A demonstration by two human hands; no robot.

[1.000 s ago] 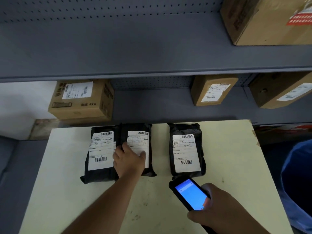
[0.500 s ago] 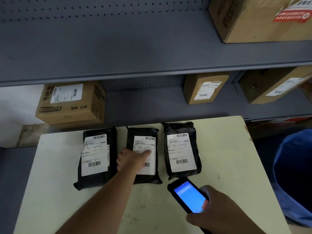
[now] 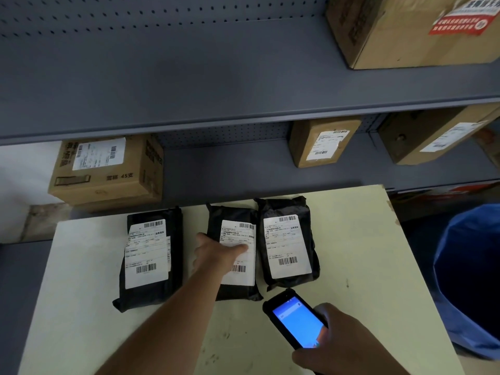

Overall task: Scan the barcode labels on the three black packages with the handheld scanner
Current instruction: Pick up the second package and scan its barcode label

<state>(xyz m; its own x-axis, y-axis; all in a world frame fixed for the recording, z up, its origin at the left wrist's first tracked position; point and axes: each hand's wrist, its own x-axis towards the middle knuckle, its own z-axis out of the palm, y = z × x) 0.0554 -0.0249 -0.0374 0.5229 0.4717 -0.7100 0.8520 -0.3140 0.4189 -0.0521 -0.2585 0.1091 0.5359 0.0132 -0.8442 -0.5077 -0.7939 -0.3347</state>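
Observation:
Three black packages with white barcode labels lie in a row on the cream table (image 3: 365, 239): a left package (image 3: 151, 255), a middle package (image 3: 235, 253) and a right package (image 3: 286, 239). My left hand (image 3: 216, 255) rests flat on the middle package, fingers over its label's left side. The middle package sits close against the right one, with a gap to the left one. My right hand (image 3: 335, 345) holds the handheld scanner (image 3: 293, 318), a black device with a lit blue screen, just in front of the right package.
Grey metal shelving stands behind the table, with cardboard boxes on it: one at the left (image 3: 105, 169), two at the right (image 3: 322, 142) (image 3: 438, 133) and a large one above (image 3: 411, 31). A blue bin (image 3: 468, 280) stands right of the table.
My left hand has slid the middle package to the right, away from the left package and up against the right one. The scanner hand has stayed near the right package's front edge.

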